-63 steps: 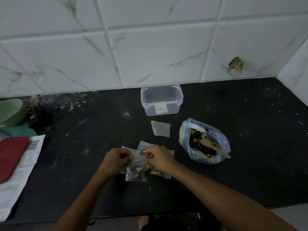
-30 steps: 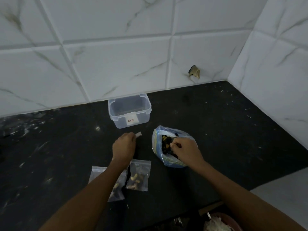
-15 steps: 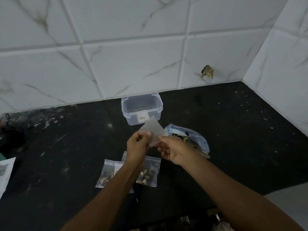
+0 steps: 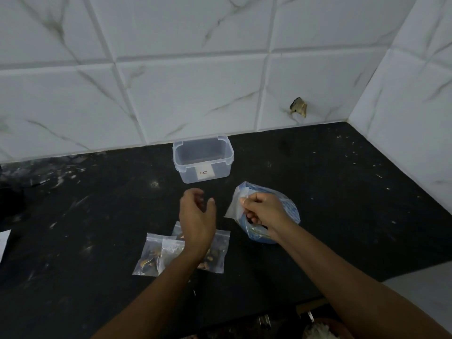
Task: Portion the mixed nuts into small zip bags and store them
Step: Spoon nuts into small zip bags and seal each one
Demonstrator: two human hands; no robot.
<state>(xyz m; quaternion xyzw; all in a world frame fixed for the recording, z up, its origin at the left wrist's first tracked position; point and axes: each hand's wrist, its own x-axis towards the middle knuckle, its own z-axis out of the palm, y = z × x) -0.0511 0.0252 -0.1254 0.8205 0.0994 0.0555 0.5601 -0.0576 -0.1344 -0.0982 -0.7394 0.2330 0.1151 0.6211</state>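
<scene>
Step in hand: filling the next portion. Right hand (image 4: pixel 264 211) pinches an empty zip bag (image 4: pixel 234 208) by its top edge, holding it just over the mouth of the blue nut bag (image 4: pixel 289 207); the fingers (image 4: pixel 247 200) are curled round the film. Left hand (image 4: pixel 195 216) hangs between the tub (image 4: pixel 203 159) and the filled bags (image 4: pixel 182 250), fingers relaxed, grasping nothing.

Stock so far – three filled bags, as far as I can tell, lie overlapped on the tabletop (image 4: pixel 85 216) under the left forearm, nuts visible inside. Tub sits open near the wall, and looks empty, so storing hasn't started.

Next move, my read: the empty bag's mouth needs opening, which takes two hands – left to grab the opposite lip, pull apart, then scoop nuts in. Scoop is not visible now; probably inside the blue bag under the right hand. Thin film will be fiddly to separate. After the fill: seal, then move all bags into the tub.
</scene>
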